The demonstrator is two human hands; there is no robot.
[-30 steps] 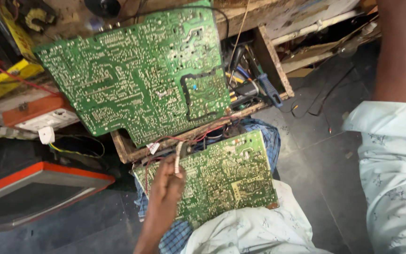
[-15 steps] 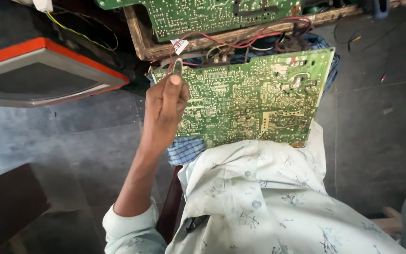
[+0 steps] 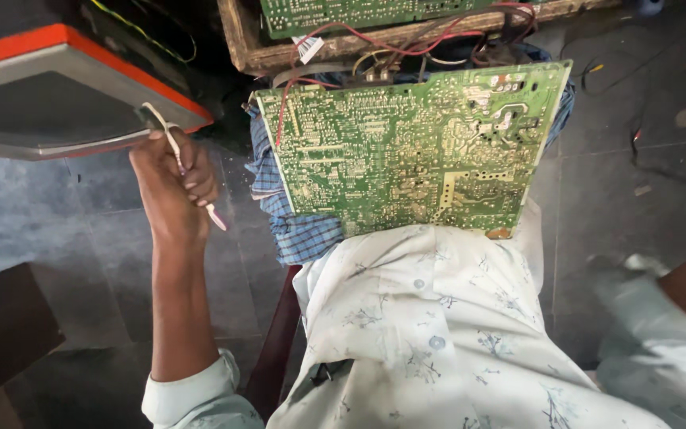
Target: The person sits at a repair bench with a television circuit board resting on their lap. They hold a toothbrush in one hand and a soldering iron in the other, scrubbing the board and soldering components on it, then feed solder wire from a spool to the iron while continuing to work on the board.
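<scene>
Slim white tool (image 3: 194, 181) in my left hand (image 3: 170, 184), left of the green circuit board (image 3: 416, 149).

I see the left grip closed fully around the thin white tool, its tip pointing up toward the grey, orange-edged casing (image 3: 57, 87) that lies up and left of the board, the lower end sticking out below my fingers toward the board's left edge. The hand is near the board but clear of it. The board rests solder side up on my lap, over a blue checked cloth (image 3: 295, 226), with red wires (image 3: 375, 40) running from its top edge to a wooden frame (image 3: 256, 48) holding a second green board (image 3: 343, 12). To the board's lower right only my right forearm shows; I cannot tell the right grip's state, as that hand is out of frame.
</scene>
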